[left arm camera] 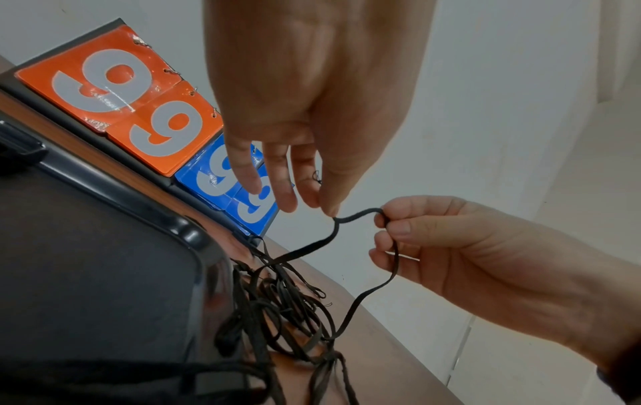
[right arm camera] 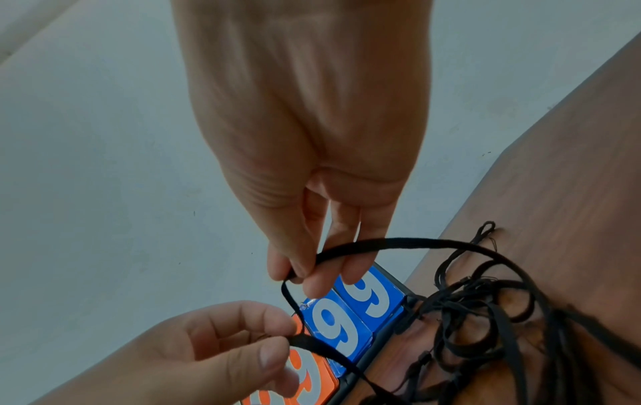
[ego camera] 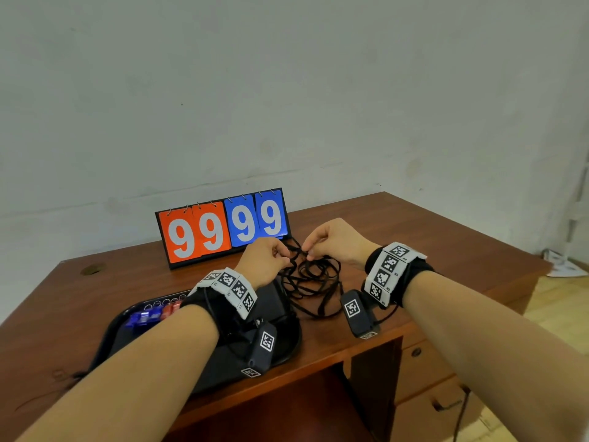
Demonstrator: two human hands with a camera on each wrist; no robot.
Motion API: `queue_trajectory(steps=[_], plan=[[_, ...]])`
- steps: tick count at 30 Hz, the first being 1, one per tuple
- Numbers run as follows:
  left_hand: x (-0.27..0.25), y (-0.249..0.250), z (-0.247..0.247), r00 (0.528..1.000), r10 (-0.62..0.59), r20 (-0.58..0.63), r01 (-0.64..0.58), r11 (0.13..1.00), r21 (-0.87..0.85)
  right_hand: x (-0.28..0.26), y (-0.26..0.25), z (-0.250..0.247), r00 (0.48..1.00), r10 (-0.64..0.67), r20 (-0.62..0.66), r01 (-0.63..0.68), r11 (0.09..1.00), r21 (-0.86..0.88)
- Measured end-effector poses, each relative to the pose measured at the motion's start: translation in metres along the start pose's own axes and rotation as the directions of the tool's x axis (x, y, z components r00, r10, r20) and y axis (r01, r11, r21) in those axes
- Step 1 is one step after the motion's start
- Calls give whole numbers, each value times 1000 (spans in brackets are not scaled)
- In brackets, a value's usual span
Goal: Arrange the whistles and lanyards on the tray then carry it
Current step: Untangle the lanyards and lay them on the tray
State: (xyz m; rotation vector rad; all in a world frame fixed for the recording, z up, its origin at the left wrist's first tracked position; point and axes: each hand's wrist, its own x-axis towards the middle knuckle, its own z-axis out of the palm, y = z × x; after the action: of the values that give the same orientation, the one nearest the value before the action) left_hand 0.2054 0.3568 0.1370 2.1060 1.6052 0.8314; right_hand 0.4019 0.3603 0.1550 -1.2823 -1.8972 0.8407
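Both hands, left hand (left arm camera: 312,96) and right hand (right arm camera: 305,123), pinch one strand of limp, tangle-prone lanyards (ego camera: 310,279); best held at a free loop.

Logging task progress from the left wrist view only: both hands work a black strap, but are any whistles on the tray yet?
Observer: Yes. The head view shows blue and red plastic whistles at the far left of the black plastic tray.
Operator: Is the tangle on the tray too?
Observer: Mostly not. In the head view the tangled black lanyards lie on the brown wooden desk, right of the tray.
Operator: Does the left hand really grip?
Observer: The right wrist view shows the left hand pinching the black lanyard strap between thumb and forefinger.
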Motion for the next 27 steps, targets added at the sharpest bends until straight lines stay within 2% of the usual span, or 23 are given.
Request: queue_trajectory(steps=[9, 11, 16, 19, 27], plan=[[-18, 21, -16, 999, 23, -24, -23, 1000, 22, -21, -11, -5, 999, 19, -31, -22, 994, -109], [-23, 27, -22, 999, 36, -38, -35, 999, 9, -26, -21, -3, 999, 9, -33, -12, 996, -90], [-37, 41, -40, 987, 98, -126, -99, 995, 2, -40, -53, 7, 995, -69, 77, 68, 998, 5], [-47, 45, -53, 980, 121, -158, -126, 992, -23, -44, -67, 16, 993, -69, 99, 68, 998, 12], [-82, 27, -99, 973, 44, -229, -74, 989, -128, -49, -102, 43, 991, -97, 94, 98, 995, -12]])
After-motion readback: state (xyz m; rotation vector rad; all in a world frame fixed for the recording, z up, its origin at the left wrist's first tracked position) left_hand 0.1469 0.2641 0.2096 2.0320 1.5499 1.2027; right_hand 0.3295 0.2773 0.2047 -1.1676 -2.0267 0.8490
